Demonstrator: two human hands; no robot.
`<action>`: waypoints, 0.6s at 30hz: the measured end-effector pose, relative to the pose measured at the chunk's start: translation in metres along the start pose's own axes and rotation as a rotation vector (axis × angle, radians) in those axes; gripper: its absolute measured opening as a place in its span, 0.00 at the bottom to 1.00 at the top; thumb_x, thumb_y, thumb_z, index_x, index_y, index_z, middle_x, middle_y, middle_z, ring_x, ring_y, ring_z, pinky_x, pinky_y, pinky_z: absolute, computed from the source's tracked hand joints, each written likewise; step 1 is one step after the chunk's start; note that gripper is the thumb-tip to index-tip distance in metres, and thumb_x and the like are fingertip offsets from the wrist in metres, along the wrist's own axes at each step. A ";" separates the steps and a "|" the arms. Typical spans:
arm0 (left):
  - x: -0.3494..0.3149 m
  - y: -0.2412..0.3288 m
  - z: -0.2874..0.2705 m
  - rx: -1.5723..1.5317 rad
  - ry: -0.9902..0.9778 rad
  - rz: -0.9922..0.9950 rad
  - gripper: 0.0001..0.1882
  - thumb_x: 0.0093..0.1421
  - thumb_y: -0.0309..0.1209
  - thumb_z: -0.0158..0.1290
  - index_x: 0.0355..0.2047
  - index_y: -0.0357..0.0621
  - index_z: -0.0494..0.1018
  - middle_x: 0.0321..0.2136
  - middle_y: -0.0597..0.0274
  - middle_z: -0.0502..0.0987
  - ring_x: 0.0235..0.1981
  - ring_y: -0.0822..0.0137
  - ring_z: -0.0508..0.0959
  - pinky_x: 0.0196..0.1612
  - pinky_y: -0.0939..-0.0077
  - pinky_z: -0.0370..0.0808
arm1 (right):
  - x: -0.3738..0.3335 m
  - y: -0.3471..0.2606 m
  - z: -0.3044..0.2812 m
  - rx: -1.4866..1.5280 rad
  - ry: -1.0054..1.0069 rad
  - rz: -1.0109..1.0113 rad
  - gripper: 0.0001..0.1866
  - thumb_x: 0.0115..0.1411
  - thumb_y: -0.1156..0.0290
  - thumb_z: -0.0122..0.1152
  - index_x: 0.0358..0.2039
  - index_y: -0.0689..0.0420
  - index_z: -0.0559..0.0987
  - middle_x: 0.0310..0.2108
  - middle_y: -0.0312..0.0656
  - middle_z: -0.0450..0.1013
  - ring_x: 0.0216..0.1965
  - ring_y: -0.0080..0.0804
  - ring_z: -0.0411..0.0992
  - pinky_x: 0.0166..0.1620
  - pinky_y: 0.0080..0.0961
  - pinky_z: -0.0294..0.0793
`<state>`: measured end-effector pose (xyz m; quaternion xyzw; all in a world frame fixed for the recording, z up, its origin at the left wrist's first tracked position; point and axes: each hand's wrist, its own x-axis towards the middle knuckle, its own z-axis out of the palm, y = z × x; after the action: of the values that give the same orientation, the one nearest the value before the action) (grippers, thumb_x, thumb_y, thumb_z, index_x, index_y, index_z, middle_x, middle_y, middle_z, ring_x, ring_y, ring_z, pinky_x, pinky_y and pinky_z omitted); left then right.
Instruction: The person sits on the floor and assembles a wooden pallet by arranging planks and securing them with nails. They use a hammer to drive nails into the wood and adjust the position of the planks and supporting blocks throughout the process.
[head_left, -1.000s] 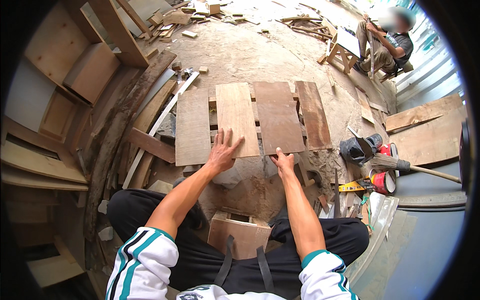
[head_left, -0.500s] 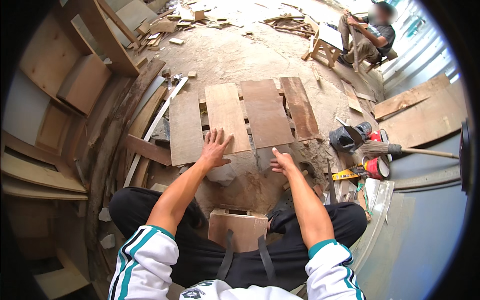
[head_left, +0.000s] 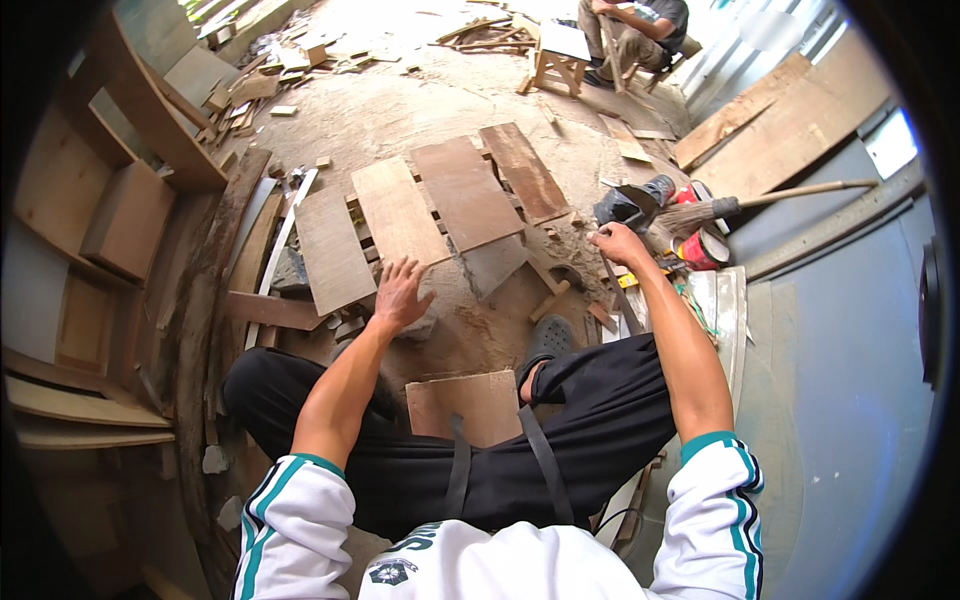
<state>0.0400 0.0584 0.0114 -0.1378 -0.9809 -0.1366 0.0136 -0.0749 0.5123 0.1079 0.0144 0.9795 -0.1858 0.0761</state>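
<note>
Four thin wooden panels lie side by side before me: a greyish one [head_left: 335, 250], a pale one [head_left: 398, 212], a reddish-brown one [head_left: 465, 192] and a darker streaked one [head_left: 524, 172]. My left hand [head_left: 400, 295] is open, fingers spread, at the near edge of the pale panel. Off to the right, my right hand [head_left: 620, 244] has its fingers closed at the upper end of a long, dark, blade-like strip [head_left: 622, 297]. Its exact kind cannot be made out. A wooden box-like piece [head_left: 465, 400] stands between my legs.
A hammer [head_left: 551, 300] lies near my shoe. To the right are a brush broom [head_left: 695, 215], a red can [head_left: 704, 248] and a yellow tool [head_left: 628, 281]. Wooden cabinet frames [head_left: 150, 220] line the left. A seated person [head_left: 640, 35] holds a stick at the back.
My right hand has moved right from the panels' near edge to the dark strip and closed there. My left hand stays by the pale panel. The view has swung right.
</note>
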 end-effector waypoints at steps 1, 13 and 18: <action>-0.003 0.004 0.007 -0.044 0.046 0.051 0.35 0.57 0.49 0.59 0.60 0.47 0.66 0.61 0.54 0.67 0.68 0.53 0.58 0.70 0.54 0.50 | -0.013 -0.001 -0.009 0.027 -0.003 0.051 0.31 0.56 0.46 0.65 0.45 0.63 0.80 0.36 0.54 0.79 0.40 0.42 0.78 0.47 0.33 0.74; 0.060 0.127 0.038 -0.259 -0.152 0.321 0.32 0.58 0.46 0.57 0.60 0.47 0.67 0.59 0.55 0.69 0.65 0.54 0.63 0.67 0.58 0.58 | -0.094 0.101 -0.066 -0.186 -0.173 0.278 0.26 0.57 0.49 0.63 0.37 0.64 0.82 0.33 0.53 0.79 0.31 0.45 0.79 0.36 0.40 0.78; 0.095 0.146 0.062 -0.359 -0.377 0.144 0.35 0.57 0.48 0.57 0.61 0.43 0.66 0.61 0.49 0.67 0.63 0.49 0.65 0.65 0.57 0.63 | -0.040 0.149 -0.047 -0.213 -0.150 0.322 0.28 0.56 0.52 0.64 0.47 0.64 0.79 0.46 0.59 0.76 0.50 0.51 0.75 0.54 0.40 0.72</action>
<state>-0.0107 0.2360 -0.0035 -0.2305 -0.9139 -0.2789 -0.1840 -0.0334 0.6684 0.1029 0.1487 0.9703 -0.0673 0.1785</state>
